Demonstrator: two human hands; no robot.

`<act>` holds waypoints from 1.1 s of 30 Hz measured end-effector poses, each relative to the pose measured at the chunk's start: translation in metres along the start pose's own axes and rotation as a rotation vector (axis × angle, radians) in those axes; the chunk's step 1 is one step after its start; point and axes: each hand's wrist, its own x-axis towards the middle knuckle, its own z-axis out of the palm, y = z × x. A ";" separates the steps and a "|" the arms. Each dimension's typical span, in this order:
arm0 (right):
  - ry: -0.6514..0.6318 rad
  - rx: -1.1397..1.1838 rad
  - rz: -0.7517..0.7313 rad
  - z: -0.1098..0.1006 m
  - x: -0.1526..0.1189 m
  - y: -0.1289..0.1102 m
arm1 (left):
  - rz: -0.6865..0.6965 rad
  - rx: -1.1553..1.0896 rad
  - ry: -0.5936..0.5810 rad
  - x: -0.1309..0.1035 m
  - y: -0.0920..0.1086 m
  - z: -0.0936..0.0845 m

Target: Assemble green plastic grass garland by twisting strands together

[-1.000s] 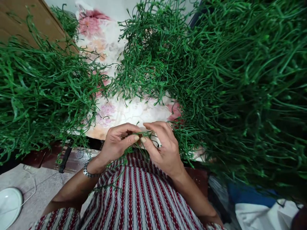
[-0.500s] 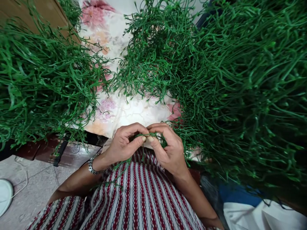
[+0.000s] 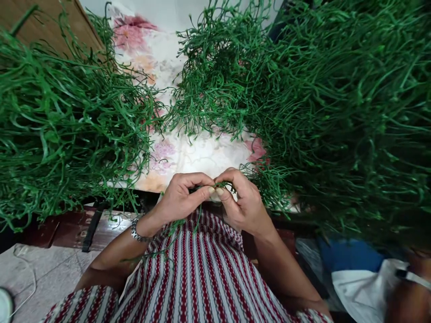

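Close to my body, both hands meet fingertip to fingertip above the table's front edge. Thumb and forefinger of my left hand (image 3: 183, 196) pinch a thin green artificial plant stem (image 3: 222, 184). My right hand (image 3: 245, 202) pinches the same stem right beside it, so both thumb tips nearly touch. The exact spot being gripped is hidden between the fingers. Thin green ends dangle below my left hand over the striped clothing (image 3: 202, 278). A metal-band watch (image 3: 137, 231) is on my left wrist.
Big heaps of green plastic stems lie at the left (image 3: 67, 125) and right (image 3: 330, 116) on a floral tablecloth (image 3: 205, 154). A brown cardboard box (image 3: 63, 27) stands at the back left. At lower right are white cloth (image 3: 357, 291) and another person's blurred arm (image 3: 409, 291).
The view has shifted slightly, so the scene sits further right and lower. My hands keep the same pinch on the stem. A blurred arm has come in at lower right.
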 end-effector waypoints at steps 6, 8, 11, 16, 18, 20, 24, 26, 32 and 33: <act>-0.135 -0.046 -0.078 -0.001 0.009 -0.002 | -0.058 0.072 -0.101 0.000 0.005 -0.015; -0.196 -0.086 -0.081 -0.003 0.011 -0.002 | -0.097 0.095 -0.138 0.001 0.006 -0.019; -0.268 -0.141 -0.070 -0.004 0.014 -0.003 | -0.116 0.127 -0.156 0.002 0.004 -0.023; -0.269 -0.166 -0.049 0.000 0.018 -0.007 | -0.047 0.195 -0.123 0.000 0.001 -0.025; -0.263 -0.204 -0.033 0.003 0.019 -0.009 | 0.002 0.241 -0.104 -0.002 0.000 -0.025; -0.302 -0.266 -0.004 0.004 0.021 -0.011 | 0.062 0.312 -0.103 -0.004 -0.001 -0.026; -0.496 -0.287 0.020 -0.003 0.022 -0.014 | 0.152 0.440 -0.242 -0.008 0.000 -0.033; -0.603 -0.154 -0.053 -0.008 0.021 -0.014 | 0.235 0.439 -0.395 -0.009 0.002 -0.038; -0.869 0.181 -0.254 -0.014 0.018 -0.010 | 0.354 0.298 -0.790 -0.008 0.007 -0.042; -0.893 0.184 -0.271 -0.015 0.019 -0.010 | 0.347 0.290 -0.823 -0.007 0.007 -0.041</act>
